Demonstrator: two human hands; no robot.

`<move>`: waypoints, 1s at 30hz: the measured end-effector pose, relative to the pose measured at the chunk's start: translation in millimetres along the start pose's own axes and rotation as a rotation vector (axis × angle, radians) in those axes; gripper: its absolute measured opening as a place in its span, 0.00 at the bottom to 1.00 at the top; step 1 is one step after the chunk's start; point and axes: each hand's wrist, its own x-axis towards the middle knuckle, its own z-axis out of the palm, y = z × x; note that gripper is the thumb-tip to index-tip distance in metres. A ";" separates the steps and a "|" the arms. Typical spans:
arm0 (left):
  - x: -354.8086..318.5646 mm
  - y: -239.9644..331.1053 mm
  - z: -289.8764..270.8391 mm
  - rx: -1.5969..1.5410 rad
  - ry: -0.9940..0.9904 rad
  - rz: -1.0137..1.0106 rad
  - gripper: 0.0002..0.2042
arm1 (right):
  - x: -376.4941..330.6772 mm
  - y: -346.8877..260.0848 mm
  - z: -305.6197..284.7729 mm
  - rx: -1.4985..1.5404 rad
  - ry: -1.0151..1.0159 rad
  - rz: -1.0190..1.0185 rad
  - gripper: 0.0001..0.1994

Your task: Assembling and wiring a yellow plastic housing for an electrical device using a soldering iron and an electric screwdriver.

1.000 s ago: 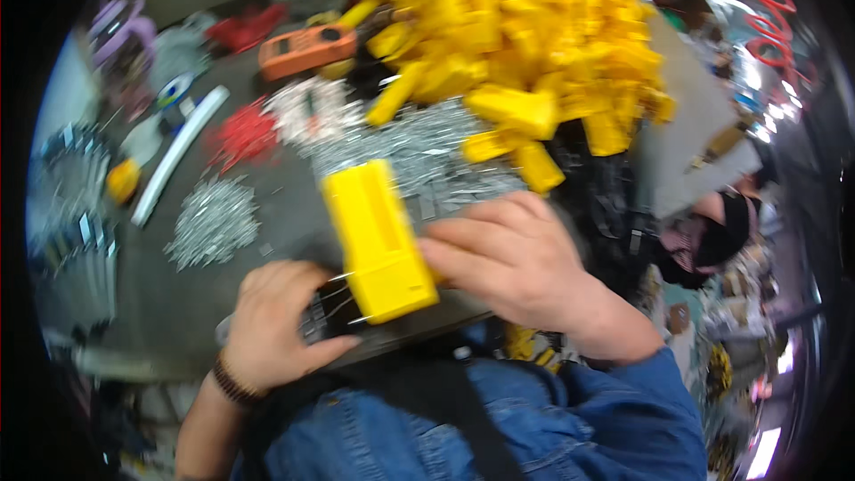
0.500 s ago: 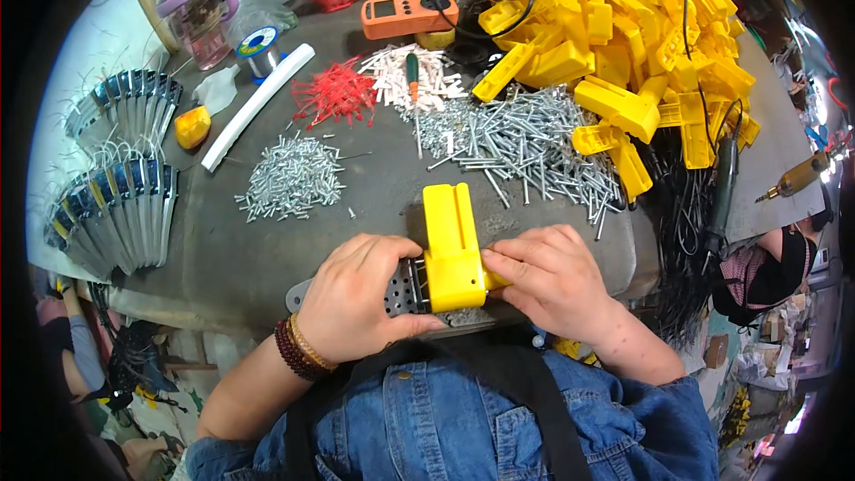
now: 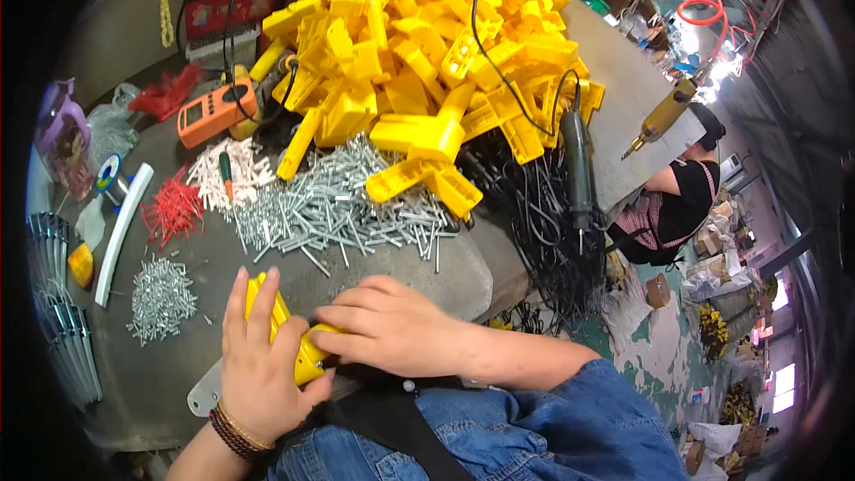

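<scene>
Metal strips (image 3: 67, 347) fan out at the far left of a crowded worktop (image 3: 134, 392), beside a yellow lump (image 3: 80, 264), a white bar (image 3: 123, 233), a mound of small screws (image 3: 160, 300) and a clump of red bits (image 3: 172, 207). At the near edge, the left hand (image 3: 265, 365), fingers long and parted, spans a tilted yellow casing (image 3: 309, 358), its thumb at the near end. The right hand (image 3: 392, 330), fingers bunched, grips the casing's right side; its thumb cannot be made out. A hard push from the right could twist the casing out of that loosely spread left hand and, so close to the edge, tip it over the side. Beyond lie long screws (image 3: 347, 214), with a heap of yellow casings (image 3: 410, 53) rising behind; a knock to the front pieces could scatter the screws. To the right, a soldering iron (image 3: 579, 169) hangs above black cables (image 3: 552, 249); a tug on its cord could drag casings down. At far right, a co-worker (image 3: 672, 196) sits.
</scene>
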 end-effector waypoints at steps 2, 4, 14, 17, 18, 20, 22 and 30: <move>-7.0 -7.7 1.9 -0.012 0.017 -0.034 0.28 | 4.9 31.6 -44.1 -0.020 -0.305 0.228 0.11; -14.6 -9.1 2.1 -0.055 0.037 -0.058 0.29 | -42.0 103.1 -82.4 -0.302 0.390 0.465 0.12; -10.6 -2.8 4.1 -0.053 0.062 -0.013 0.29 | -183.1 185.1 -163.4 -0.344 0.495 1.212 0.34; -9.9 -2.0 4.4 -0.050 0.054 -0.003 0.29 | -179.9 146.2 -171.9 -0.057 0.834 0.962 0.28; -10.5 -3.6 5.6 -0.062 0.052 -0.014 0.29 | -164.9 126.7 -172.9 0.232 0.899 0.973 0.26; -10.9 -7.1 6.5 -0.081 0.043 -0.014 0.29 | -148.0 94.0 -168.2 1.200 0.887 0.684 0.24; -15.5 -8.7 5.7 -0.051 0.052 -0.024 0.28 | -115.1 70.2 -134.8 1.628 0.689 0.411 0.24; -7.4 -8.2 2.9 -0.104 0.012 -0.005 0.29 | -104.0 13.9 -35.6 2.017 0.756 0.635 0.20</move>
